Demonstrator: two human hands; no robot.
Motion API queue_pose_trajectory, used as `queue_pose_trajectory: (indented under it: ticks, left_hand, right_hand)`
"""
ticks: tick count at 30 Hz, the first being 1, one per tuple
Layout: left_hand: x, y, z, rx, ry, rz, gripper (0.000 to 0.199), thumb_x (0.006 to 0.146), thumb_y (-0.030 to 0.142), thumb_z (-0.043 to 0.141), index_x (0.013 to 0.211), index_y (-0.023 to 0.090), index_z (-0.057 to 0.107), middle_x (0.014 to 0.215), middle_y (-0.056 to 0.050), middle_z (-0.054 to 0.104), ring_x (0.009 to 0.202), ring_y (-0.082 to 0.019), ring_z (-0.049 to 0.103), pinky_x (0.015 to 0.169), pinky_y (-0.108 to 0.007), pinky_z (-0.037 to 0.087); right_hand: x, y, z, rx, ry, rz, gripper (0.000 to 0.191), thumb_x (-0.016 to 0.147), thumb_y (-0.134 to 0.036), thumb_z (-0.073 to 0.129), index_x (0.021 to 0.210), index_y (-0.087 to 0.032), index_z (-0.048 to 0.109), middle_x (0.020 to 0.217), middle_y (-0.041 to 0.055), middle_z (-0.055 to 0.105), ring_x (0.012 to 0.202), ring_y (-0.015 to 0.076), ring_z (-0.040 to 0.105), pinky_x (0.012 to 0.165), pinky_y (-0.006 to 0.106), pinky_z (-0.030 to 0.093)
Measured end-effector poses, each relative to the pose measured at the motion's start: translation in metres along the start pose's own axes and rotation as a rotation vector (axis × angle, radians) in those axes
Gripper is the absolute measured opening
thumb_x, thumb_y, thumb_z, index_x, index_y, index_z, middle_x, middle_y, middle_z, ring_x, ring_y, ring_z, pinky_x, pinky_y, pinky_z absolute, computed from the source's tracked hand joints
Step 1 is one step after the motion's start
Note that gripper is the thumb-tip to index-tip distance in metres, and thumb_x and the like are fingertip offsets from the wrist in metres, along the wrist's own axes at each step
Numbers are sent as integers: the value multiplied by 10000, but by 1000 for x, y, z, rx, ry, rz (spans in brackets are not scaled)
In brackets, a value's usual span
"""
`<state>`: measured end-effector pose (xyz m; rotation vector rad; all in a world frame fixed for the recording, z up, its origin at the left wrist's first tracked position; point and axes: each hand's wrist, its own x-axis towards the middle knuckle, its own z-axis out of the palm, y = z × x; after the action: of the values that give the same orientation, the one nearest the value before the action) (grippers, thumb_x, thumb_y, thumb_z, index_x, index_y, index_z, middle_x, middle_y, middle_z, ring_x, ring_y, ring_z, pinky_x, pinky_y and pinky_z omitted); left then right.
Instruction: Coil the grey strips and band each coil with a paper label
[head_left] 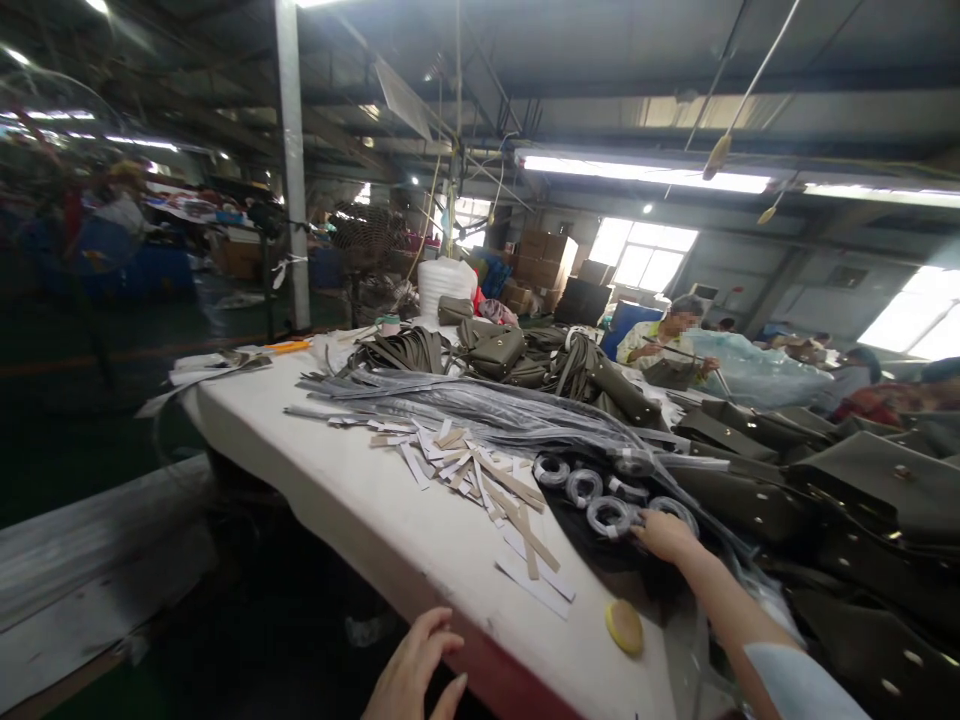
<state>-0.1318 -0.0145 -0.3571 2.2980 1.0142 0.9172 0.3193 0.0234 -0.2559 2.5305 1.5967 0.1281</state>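
Note:
My right hand (666,536) reaches over the table's right part, its fingertips at the edge of a clear coiled ring (609,517) lying on black material. Whether the fingers grip the ring is too small to tell. Other coils (584,488) lie close by. My left hand (421,665) hangs in front of the table's near edge, fingers apart, holding nothing. Paper and card strips (465,470) are scattered on the white table (360,500). A round yellow-edged tape roll (624,628) sits near the front edge.
Long grey strips (480,400) run across the table behind the paper strips. Dark olive bags (862,480) are piled at the right, with more (499,352) at the back. A person (660,345) works beyond the table. A metal post (294,180) stands at the back left.

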Motion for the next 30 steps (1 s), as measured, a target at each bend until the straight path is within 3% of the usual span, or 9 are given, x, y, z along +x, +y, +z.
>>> queue_pose_trajectory:
  ticks: [3, 7, 10, 13, 17, 21, 26, 30]
  left_hand:
    - [26, -22, 2, 104, 27, -66, 246, 881, 341, 547, 1051, 234, 690, 1280, -120, 626, 1171, -266, 612, 997, -392, 514]
    - [82, -60, 20, 286, 99, -200, 345, 875, 319, 503, 1131, 146, 657, 1327, -169, 564, 1240, -312, 534, 1049, -503, 439]
    - [123, -85, 39, 400, 222, -280, 390, 895, 302, 468, 1192, 93, 610, 1361, -210, 509, 1261, -325, 487, 1058, -519, 401]
    - [146, -102, 54, 469, 335, -334, 420, 917, 317, 435, 1205, 50, 585, 1355, -253, 489, 1250, -345, 473, 1032, -528, 406]
    - [149, -112, 59, 528, 359, -282, 408, 919, 345, 443, 1181, 71, 593, 1345, -223, 505, 1243, -332, 482, 1036, -487, 415]
    - [147, -115, 57, 574, 324, -271, 381, 903, 349, 464, 1127, 79, 614, 1331, -207, 518, 1241, -324, 489, 1042, -457, 421]
    - [148, -115, 55, 582, 290, -286, 340, 886, 348, 478, 1063, 107, 639, 1321, -195, 526, 1227, -323, 497, 1038, -462, 422]
    - [148, -112, 54, 563, 292, -275, 333, 887, 338, 472, 1045, 101, 643, 1326, -203, 515, 1228, -329, 488, 1038, -466, 417]
  right_hand:
    - [12, -6, 2, 16, -10, -44, 234, 863, -312, 576, 902, -150, 740, 937, 157, 733, 925, 307, 684, 765, 352, 461]
    - [35, -26, -7, 55, 23, -108, 264, 881, -348, 546, 870, -179, 748, 955, 139, 733, 978, 289, 662, 802, 338, 439]
    - [60, -38, -9, 70, 39, -107, 263, 886, -358, 552, 884, -180, 746, 941, 127, 728, 976, 269, 656, 808, 326, 439]
    - [92, -35, -5, 50, 66, -34, 264, 906, -330, 559, 998, -132, 708, 1034, 148, 698, 1012, 264, 639, 849, 355, 458]
    - [135, -18, 4, 11, 79, 36, 310, 941, -339, 574, 1172, -134, 604, 1213, 113, 615, 1107, 248, 588, 944, 454, 471]
    - [162, -13, 21, -5, 14, 43, 306, 937, -342, 595, 1179, -154, 598, 1193, 89, 619, 1040, 228, 618, 899, 448, 515]
    - [166, -23, 34, -8, 42, 91, 307, 934, -368, 585, 1141, -143, 620, 1145, 89, 655, 1067, 241, 613, 975, 482, 440]
    - [159, -13, 14, 36, 141, 142, 438, 970, -413, 444, 1259, -115, 584, 1173, 179, 668, 1124, 292, 598, 994, 421, 369]
